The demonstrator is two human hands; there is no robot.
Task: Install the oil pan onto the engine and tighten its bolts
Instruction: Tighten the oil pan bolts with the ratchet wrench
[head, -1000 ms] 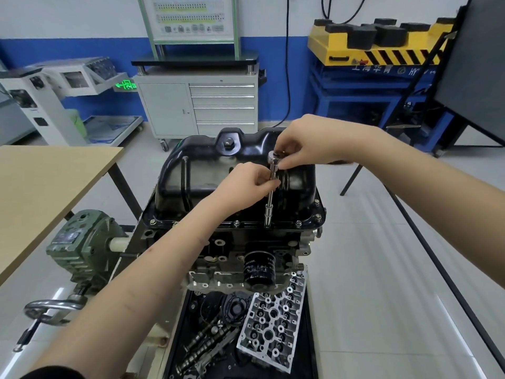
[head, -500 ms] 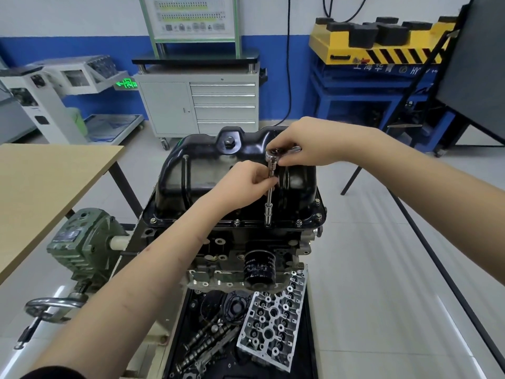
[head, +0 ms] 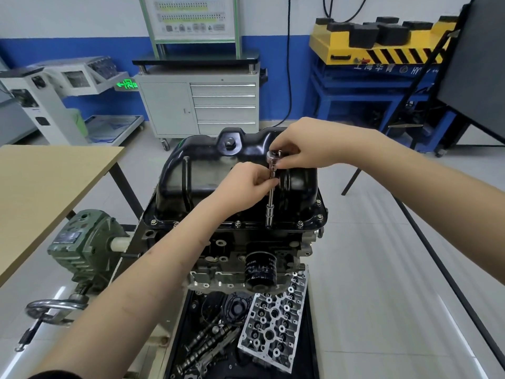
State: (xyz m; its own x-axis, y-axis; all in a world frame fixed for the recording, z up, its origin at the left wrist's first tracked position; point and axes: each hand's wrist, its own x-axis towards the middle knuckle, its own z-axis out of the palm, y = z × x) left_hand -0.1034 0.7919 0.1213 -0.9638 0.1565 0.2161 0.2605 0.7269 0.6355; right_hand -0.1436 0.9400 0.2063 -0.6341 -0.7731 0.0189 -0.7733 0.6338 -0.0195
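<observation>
Left hand (head: 247,181) pinches the slim steel extension (head: 270,199) mid-shaft. Its socket stands on a bolt on the near flange of the glossy black pressed-steel pan (head: 237,176), which is seated on the engine (head: 246,242). Right hand (head: 297,149) grips the chrome ratchet head (head: 273,155). Risk: a tilted extension could slip off and round the bolt head, or cross-thread it

ratchet handle (head: 276,155): hidden under right hand (head: 303,149) | bolt under socket (head: 269,221): hidden | engine (head: 246,242): partly behind left forearm | parts tray (head: 177,337): cut off at bottom edge | poster (head: 191,16) text, upper centre: too small to read
</observation>
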